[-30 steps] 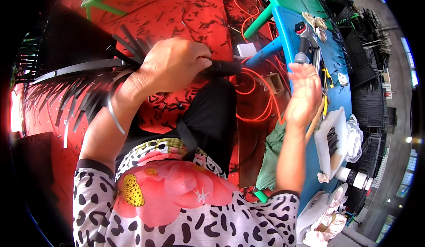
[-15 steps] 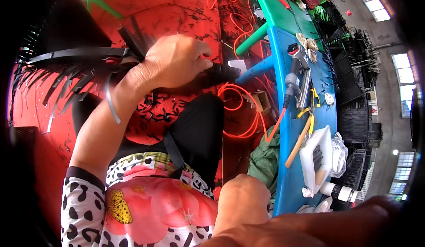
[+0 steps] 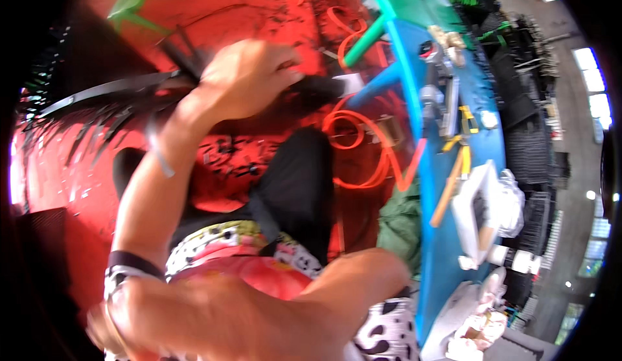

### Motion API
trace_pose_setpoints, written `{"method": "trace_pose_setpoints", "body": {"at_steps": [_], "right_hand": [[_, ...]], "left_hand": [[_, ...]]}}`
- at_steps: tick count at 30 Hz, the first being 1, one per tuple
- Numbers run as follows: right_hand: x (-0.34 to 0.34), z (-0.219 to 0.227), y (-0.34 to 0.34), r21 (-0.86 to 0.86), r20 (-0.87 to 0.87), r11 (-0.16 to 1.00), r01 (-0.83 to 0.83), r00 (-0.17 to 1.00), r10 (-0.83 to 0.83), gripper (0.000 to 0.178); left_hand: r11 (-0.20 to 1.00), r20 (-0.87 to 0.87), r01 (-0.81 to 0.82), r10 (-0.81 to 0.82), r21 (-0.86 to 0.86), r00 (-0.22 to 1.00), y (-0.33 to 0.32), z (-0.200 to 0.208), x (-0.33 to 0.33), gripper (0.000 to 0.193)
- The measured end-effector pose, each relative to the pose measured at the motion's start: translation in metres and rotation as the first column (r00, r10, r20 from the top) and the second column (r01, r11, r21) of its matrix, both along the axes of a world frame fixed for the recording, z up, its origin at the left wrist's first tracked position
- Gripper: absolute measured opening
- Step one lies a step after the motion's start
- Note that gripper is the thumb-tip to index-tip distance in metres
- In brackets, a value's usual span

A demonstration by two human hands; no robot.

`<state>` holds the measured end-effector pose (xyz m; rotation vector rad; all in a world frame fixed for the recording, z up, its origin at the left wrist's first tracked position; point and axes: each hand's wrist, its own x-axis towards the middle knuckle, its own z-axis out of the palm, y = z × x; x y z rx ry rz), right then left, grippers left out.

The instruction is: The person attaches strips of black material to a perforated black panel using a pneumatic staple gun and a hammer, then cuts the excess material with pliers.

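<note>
My left hand (image 3: 243,69) rests over the upper middle, its fingers curled on the edge of a black wicker piece (image 3: 317,88). Loose black strips hang in a fringe (image 3: 97,124) from that piece, left of my forearm. One thin pale grey strip (image 3: 161,150) lies against the forearm. Close to the camera, my right hand (image 3: 139,312) crosses the bottom toward the left, in front of my patterned shirt. Motion smears its fingers, so what they hold, if anything, does not show.
At right, a blue stool (image 3: 424,231) carries an air tool (image 3: 431,95), yellow-handled pliers (image 3: 466,120), a hammer (image 3: 447,192) and a white container (image 3: 476,212). Beside it stands a green stool (image 3: 376,40). An orange hose (image 3: 389,167) coils on the red floor (image 3: 253,18) among black scraps.
My right hand has swung from the lower right across to the lower left, near the camera. The left hand keeps its place on the black piece. The view has shifted slightly.
</note>
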<state>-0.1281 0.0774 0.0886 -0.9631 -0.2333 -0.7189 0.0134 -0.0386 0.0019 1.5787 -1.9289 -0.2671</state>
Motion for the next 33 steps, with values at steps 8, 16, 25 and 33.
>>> {"method": "trace_pose_setpoints", "body": {"at_steps": [8,16,25,33], "right_hand": [[-0.023,-0.035,0.011,-0.233,0.042,0.921,0.311,0.950,-0.310,0.028],[-0.075,-0.131,-0.141,-0.276,-0.398,0.463,0.842,0.338,-0.853,0.037],[-0.037,-0.179,-0.174,-0.846,-0.183,0.252,0.470,0.190,-0.965,0.086],[-0.008,-0.201,-0.203,-0.778,-0.235,0.286,0.559,0.163,-0.958,0.083]], "left_hand": [[0.996,-0.033,0.007,-0.004,0.086,0.999,-0.007,0.002,-0.009,0.026],[0.995,-0.028,0.004,-0.001,0.095,1.000,0.000,0.008,0.000,0.026],[0.993,0.133,0.037,-0.052,0.112,0.990,-0.012,0.010,0.006,0.035],[1.000,0.211,-0.001,-0.004,0.021,0.977,-0.041,0.005,0.015,0.037]]}}
